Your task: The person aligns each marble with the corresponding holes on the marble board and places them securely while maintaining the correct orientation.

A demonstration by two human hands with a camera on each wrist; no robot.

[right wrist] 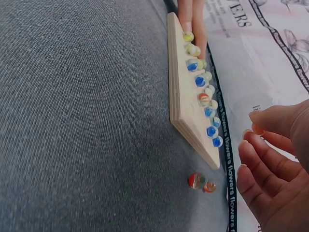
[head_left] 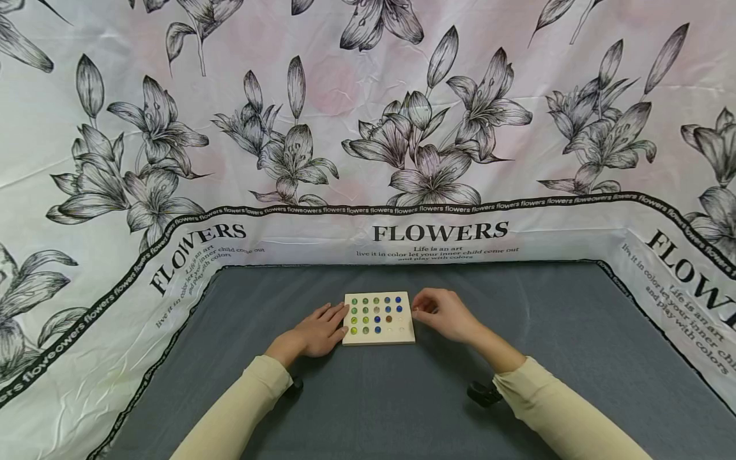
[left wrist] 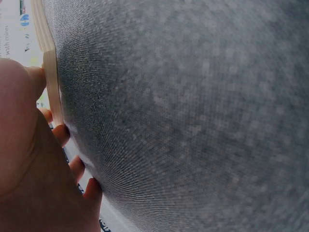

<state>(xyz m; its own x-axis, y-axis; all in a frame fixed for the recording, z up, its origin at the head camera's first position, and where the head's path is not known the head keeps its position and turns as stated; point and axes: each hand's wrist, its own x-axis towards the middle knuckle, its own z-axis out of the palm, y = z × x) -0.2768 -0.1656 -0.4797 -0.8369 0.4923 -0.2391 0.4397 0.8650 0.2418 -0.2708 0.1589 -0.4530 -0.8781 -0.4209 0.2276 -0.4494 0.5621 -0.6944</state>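
A pale wooden board (head_left: 374, 340) lies flat on the grey cloth, bearing rows of glass marbles in green, yellow and blue plus one reddish marble (head_left: 388, 319). Bare hollows show at its near right corner. Along its left edge rests my left hand (head_left: 319, 329), fingers extended onto the board; the thumb touches its side in the left wrist view. Just off the right edge, my right hand (head_left: 445, 313) pinches an orange marble (right wrist: 258, 129) between thumb and index finger, raised above the cloth. Two red-and-clear marbles (right wrist: 196, 181) lie on the cloth beside the board.
Grey cloth (head_left: 356, 402) covers the table. A white curtain printed with flowers and lettering (head_left: 439, 231) stands along the back and sides. Dark wrist straps (head_left: 484, 393) show at both sleeves.
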